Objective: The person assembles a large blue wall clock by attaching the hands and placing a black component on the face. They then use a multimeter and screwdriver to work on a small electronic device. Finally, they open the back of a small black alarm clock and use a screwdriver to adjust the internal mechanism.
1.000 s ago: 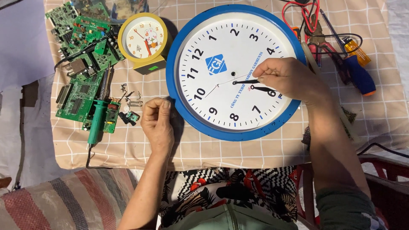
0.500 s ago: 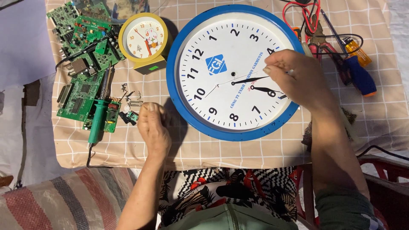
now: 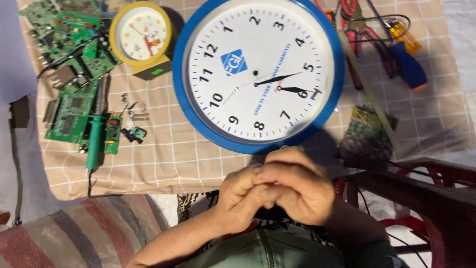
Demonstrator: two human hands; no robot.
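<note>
A large round wall clock (image 3: 258,74) with a blue rim and white face lies flat on a checked beige cloth (image 3: 163,159). My left hand (image 3: 243,198) and my right hand (image 3: 300,186) are clasped together just below the clock's near rim, off the table edge. Their fingers are folded into each other. Whether anything small sits between them cannot be seen. Neither hand touches the clock.
A small yellow clock (image 3: 143,37) stands left of the big one. Green circuit boards (image 3: 69,74) and a green soldering tool (image 3: 93,141) lie at the left. Red pliers (image 3: 354,44) and a blue-handled tool (image 3: 409,62) lie at the right. A red chair frame (image 3: 426,188) is beside me.
Both hands have left the clock and the cloth and come together near my body. The camera view has moved in closer.
</note>
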